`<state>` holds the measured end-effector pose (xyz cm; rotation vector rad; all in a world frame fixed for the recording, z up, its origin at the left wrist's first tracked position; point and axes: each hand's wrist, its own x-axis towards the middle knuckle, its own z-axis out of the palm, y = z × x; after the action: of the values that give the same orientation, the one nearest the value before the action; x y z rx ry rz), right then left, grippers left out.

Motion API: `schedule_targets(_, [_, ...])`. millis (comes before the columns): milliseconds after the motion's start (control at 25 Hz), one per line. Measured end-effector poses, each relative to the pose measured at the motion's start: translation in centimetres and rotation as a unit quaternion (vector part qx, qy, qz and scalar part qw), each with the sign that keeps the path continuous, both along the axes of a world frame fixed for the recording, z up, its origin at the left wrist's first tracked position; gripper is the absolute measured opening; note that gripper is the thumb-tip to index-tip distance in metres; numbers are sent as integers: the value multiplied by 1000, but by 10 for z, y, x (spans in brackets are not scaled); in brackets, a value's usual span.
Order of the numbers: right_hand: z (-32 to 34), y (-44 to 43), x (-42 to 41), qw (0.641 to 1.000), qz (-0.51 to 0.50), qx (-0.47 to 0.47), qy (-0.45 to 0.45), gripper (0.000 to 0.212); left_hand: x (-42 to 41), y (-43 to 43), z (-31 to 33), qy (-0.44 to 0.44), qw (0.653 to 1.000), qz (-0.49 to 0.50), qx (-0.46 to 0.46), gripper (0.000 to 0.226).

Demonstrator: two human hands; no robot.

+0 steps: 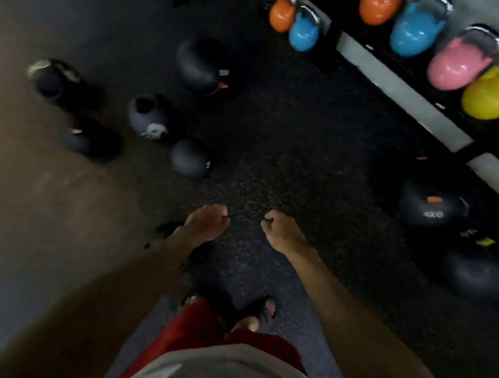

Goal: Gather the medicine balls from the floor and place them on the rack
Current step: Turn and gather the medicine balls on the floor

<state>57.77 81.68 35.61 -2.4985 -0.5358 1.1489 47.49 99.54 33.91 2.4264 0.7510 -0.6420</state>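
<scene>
Both arms reach forward over the dark speckled floor [277, 160]. The left hand [206, 221] and the right hand [283, 233] are each curled into a loose fist and hold nothing.

The rack [407, 92] runs along the far side, and its shelf is loaded with kettlebells [416, 30] in orange, blue, pink, yellow and green. At the rack's foot two black medicine balls lie on the floor. The tagged ball [427, 204], which has an orange mark, sits close under the rack. The near ball [478, 276] lies just beside it, further out from the rack. The tagged ball lies between the right hand and the rack.

Off the rack's far end sits a big ball [201, 65]. Well apart from the rack, across the floor, four small balls [190, 157] lie scattered near the edge of a paler strip of floor. A dark blurred shape [166, 228] shows beside the left wrist, and what it is cannot be told.

Below the hands are sandals [257, 310] and red shorts [208, 326].
</scene>
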Motion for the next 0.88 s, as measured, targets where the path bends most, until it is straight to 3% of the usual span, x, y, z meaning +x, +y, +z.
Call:
schedule_targets(240, [-21,117,-138,998,67,-7,-19,35,-167,100,-16,10,995,96,17,32])
schedule_targets(480, [-33,223,-279,997,74,-2,-34,34,-315,205,-24,-18,998,57,-5,33])
schedule_targets(600, [-39,255,-323,997,59,-17,-37,34,-355,245,-29,-17,999,24,-16,44])
schedule_targets(880, [-78,293,-372,999,-5,-43,-25,29,-364,298,-55,21,997,-61,-49,29])
